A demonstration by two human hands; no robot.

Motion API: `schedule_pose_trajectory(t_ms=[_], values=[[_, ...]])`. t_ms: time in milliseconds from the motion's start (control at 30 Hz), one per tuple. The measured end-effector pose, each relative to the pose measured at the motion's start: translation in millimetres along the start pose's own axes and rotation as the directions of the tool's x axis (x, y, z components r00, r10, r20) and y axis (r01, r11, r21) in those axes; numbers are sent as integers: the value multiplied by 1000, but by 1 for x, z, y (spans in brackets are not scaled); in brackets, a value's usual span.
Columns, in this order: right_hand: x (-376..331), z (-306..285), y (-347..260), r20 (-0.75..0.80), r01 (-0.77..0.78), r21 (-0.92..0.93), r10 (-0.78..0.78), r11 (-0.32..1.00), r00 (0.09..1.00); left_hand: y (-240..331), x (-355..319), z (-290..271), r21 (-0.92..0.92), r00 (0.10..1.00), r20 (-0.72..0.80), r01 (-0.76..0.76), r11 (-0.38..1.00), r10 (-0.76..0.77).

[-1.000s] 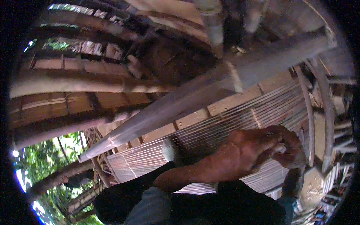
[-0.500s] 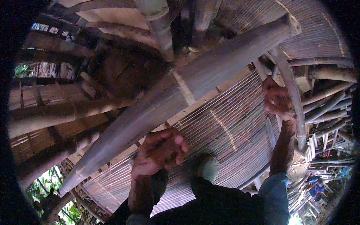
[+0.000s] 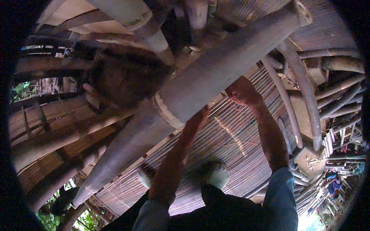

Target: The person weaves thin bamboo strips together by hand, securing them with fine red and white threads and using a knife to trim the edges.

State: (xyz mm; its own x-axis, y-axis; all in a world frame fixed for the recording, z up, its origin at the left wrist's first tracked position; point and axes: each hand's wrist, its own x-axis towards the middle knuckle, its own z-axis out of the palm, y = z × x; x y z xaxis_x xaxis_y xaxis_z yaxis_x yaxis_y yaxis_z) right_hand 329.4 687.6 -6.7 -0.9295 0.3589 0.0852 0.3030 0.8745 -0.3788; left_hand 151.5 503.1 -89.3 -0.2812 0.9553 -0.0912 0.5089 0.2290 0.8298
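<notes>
Where the bamboo pole (image 3: 216, 77) crosses, right hand (image 3: 242, 92) apparently grips it; left hand (image 3: 201, 115) hidden, unclear.

Support surface is a mat of thin split-bamboo slats (image 3: 239, 146) laid in parallel rows, with a thick grey bamboo pole (image 3: 200, 88) lying diagonally across it — thinner curved poles (image 3: 304, 96) rest along its right edge.

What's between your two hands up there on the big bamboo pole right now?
In the head view, only woven bamboo slat matting shows between the left hand, tucked under the thick bamboo pole, and the right hand; nothing else lies there.
</notes>
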Motion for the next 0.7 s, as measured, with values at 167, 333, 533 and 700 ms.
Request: schedule_pose_trajectory(t_ms=[167,333,533,700], values=[[5,26,7,98,-233,-200,256,952,962,6,64,91,456,964,-96,-181,872,250],[31,15,-8,161,-264,-287,318,921,934,-27,63,84,173,996,-36,-73,982,81],[6,9,-7,167,-429,-61,433,901,886,49,25,10,-29,978,208,4,1000,2],[-75,39,47,-17,-403,134,409,905,912,97,4,-59,57,990,76,116,992,-120]])
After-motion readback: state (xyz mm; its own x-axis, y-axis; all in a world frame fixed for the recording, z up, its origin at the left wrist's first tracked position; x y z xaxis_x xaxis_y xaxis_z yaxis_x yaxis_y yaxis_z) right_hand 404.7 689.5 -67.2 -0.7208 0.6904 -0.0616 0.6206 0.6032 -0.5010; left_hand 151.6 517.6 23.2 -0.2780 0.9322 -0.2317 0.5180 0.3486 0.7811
